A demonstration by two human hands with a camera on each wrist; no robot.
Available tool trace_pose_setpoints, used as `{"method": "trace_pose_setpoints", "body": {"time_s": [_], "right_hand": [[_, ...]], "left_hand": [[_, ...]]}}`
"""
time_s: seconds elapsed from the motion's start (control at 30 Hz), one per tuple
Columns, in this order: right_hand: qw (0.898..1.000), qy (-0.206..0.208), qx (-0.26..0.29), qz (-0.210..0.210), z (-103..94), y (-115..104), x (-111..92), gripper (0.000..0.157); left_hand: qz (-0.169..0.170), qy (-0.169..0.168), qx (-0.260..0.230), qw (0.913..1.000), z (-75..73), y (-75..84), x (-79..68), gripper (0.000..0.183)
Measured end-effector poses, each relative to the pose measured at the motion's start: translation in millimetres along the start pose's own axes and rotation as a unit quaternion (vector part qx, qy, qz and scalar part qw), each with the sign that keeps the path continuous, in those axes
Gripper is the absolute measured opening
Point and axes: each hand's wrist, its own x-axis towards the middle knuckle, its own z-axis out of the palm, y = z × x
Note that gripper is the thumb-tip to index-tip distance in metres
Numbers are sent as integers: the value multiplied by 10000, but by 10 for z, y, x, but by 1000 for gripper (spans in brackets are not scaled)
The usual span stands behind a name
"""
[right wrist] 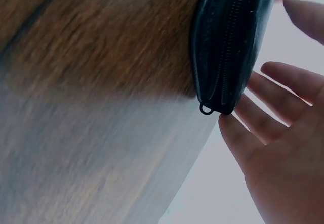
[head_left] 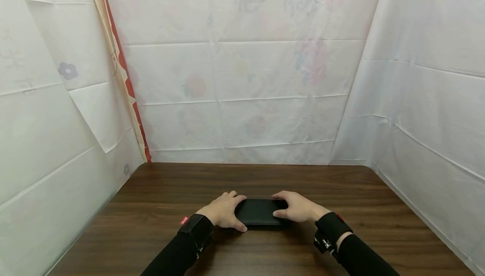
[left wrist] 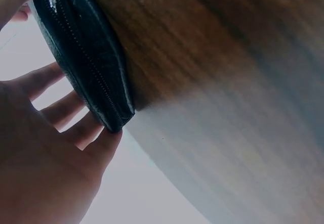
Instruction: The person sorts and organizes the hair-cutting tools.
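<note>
A black zippered wallet lies flat near the front of the brown wooden table, between both hands. My left hand holds its left end, thumb at the front corner and fingers toward the back corner. My right hand holds the right end, its thumb over the top face and another finger near the back edge. In the left wrist view, the fingertips touch the wallet beside its closed zip. A small dark ring sticks out from a corner of the wallet in the right wrist view.
The wooden table extends to both sides and behind the wallet. White sheets with faint prints hang as a back wall, a left wall and a right wall along the table edges.
</note>
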Motion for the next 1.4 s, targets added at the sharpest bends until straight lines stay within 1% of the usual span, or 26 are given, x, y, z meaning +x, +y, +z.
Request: {"method": "trace_pose_setpoints", "body": {"time_s": [0.13, 0.27, 0.4, 0.53, 0.7, 0.8, 1.0, 1.2, 1.4], "right_hand": [[9996, 250, -134, -96, -20, 21, -31, 49], [9988, 459, -110, -92, -48, 53, -59, 39], [9969, 741, -242, 50, -55, 102, -81, 31], [9939, 962, -472, 274, -59, 155, -104, 27], [9928, 950, -494, 536, -53, 211, -127, 20], [9921, 938, -529, 644, -41, 234, -117, 16], [9893, 1053, -565, 834, -11, 229, -72, 10], [9871, 1165, -700, 844, 27, 234, -35, 14], [9874, 1005, -950, 768, 32, 247, -24, 17]], "left_hand": [[20, -12, -45, 10000, 1, -1, -3, 91], [17, -31, -72, 10000, -15, 11, -6, 91], [-8, -25, -86, 10000, -15, 22, -10, 90], [-1, -32, -66, 10000, -7, 15, 1, 91], [-76, -125, -166, 9998, -2, 15, -2, 91], [-88, -91, -202, 9997, -7, 19, -8, 91], [-99, -19, -261, 9996, -7, 23, -15, 91], [-135, -23, -265, 9996, 2, 24, -1, 91], [-188, -58, -279, 9994, -3, 21, -5, 92]]}}
